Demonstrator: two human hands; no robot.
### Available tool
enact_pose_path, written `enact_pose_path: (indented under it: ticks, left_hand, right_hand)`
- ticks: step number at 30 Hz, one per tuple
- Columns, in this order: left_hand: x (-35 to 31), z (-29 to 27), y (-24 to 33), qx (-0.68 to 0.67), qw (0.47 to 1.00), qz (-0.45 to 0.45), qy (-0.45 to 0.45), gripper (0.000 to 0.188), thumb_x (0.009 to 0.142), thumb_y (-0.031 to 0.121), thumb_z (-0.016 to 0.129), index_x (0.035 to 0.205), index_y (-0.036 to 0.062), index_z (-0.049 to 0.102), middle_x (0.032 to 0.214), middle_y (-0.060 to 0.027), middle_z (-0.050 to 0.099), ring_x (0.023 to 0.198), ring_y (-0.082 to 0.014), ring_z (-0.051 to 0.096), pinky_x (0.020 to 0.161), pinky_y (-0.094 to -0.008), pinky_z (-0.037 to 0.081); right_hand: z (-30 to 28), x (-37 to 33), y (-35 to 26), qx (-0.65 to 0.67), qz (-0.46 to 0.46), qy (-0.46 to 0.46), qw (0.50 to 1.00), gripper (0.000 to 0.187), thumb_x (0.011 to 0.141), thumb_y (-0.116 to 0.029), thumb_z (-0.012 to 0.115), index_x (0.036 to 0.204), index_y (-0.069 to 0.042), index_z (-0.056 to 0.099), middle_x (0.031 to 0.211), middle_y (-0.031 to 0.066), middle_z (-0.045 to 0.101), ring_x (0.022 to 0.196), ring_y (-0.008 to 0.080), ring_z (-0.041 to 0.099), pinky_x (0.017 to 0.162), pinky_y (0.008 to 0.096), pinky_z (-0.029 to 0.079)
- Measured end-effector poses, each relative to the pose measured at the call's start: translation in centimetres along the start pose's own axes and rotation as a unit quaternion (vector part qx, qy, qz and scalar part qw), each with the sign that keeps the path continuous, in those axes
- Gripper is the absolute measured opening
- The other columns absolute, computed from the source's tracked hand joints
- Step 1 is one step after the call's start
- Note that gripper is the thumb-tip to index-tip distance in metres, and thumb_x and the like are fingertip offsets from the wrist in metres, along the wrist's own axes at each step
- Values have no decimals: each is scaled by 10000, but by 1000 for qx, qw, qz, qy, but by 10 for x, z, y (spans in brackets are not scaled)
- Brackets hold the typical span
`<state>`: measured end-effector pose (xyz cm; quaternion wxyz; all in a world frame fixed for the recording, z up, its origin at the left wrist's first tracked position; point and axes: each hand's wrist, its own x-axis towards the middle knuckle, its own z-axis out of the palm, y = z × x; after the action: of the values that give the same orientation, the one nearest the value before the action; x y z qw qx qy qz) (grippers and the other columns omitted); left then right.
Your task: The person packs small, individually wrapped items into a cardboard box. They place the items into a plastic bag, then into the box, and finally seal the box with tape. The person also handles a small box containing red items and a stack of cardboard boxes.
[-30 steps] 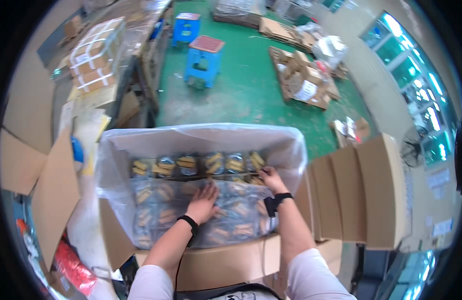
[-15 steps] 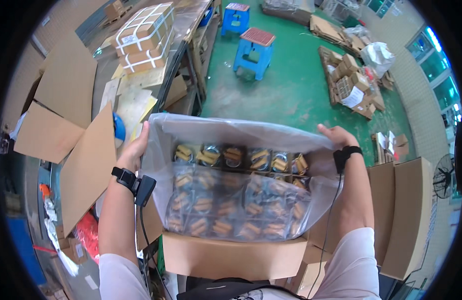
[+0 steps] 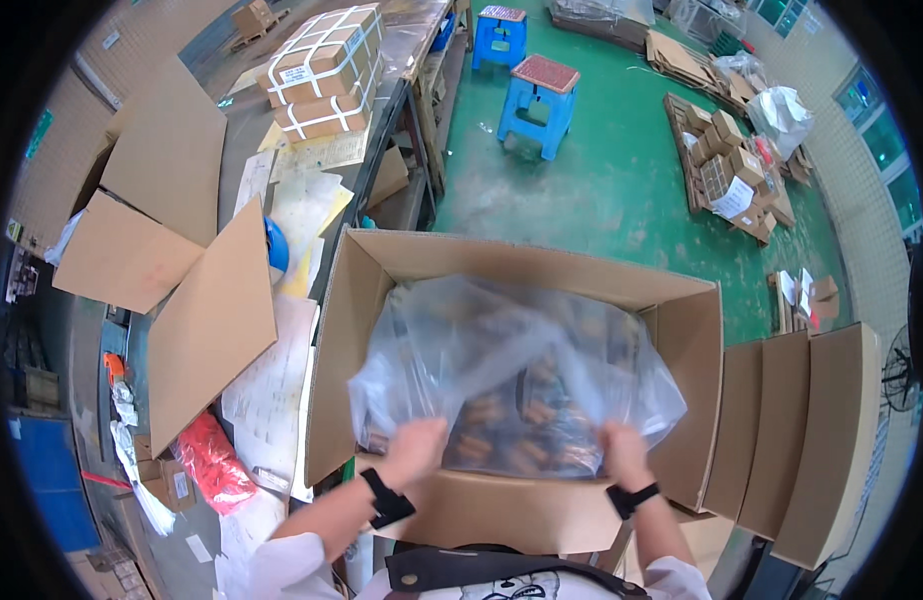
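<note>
An open cardboard box (image 3: 687, 400) stands before me, its inside lined with a clear plastic bag (image 3: 432, 345). Through the film, several wrapped tan cylindrical pieces (image 3: 542, 410) show dimly in rows; their exact kind I cannot make out. At the box's near edge my left hand (image 3: 417, 450) is closed on the bag's plastic, slightly blurred. My right hand (image 3: 625, 455) grips the plastic farther right, also closed. The sheet lies folded across the contents, hiding most of them.
Upright cardboard flaps (image 3: 212, 330) and a red plastic bag (image 3: 214, 465) are at left. Strapped cartons (image 3: 327, 70) sit on the workbench. Blue stools (image 3: 537, 110) stand beyond the box. A pallet of small cartons (image 3: 732, 165) lies far right; folded cardboard (image 3: 812, 440) is nearby.
Both hands have come from the bag's far upper corners down to the near side, drawing the plastic inward over the contents. The box's far and side walls now show.
</note>
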<state>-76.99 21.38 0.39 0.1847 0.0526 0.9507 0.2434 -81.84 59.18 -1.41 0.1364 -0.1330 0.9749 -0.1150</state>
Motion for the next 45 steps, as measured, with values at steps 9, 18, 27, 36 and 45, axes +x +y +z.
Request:
enact_pose_path:
  ticks: [9,18,27,36,45]
  left_hand:
    - [11,-92,29,-76,989,-75,103,349,843,313,643,1131,124,587,1062,-142,602,1001,-282,586,836,-443,445]
    - [4,107,14,146,986,26,-79,636,809,658,499,1392,445,361,1570,-119,10,1407,-464,8,919,-810,121]
    - [-12,94,14,129,983,24,-130,596,859,628,466,1400,394,375,1567,-131,-12,1406,-452,33,959,-760,181]
    - [-133,-132,-59,-678,709,-122,152,242,949,254,511,1086,54,517,834,-78,607,665,-144,622,519,-266,507]
    - [-148,-156,-231,-738,498,-141,433,309,925,310,579,1072,39,557,856,-56,532,742,-120,473,672,-219,445]
  right_hand:
    - [-118,14,-16,199,103,96,970,269,861,-255,623,1031,-47,633,959,175,642,920,266,627,775,388,488]
    - [54,-30,-44,25,132,-180,975,761,723,-430,700,1376,-161,418,1358,377,325,1251,529,342,1017,528,349]
    - [-49,83,-143,56,-41,271,960,605,862,-327,605,1390,-120,392,1439,190,353,1311,382,342,1008,602,298]
    - [52,-31,-147,191,-105,-104,970,498,804,-186,668,1254,-38,512,1265,204,513,1183,340,497,932,472,410]
    - [-37,-88,-198,402,-58,43,913,256,891,-129,604,1114,-5,620,1031,131,671,930,211,637,818,315,497]
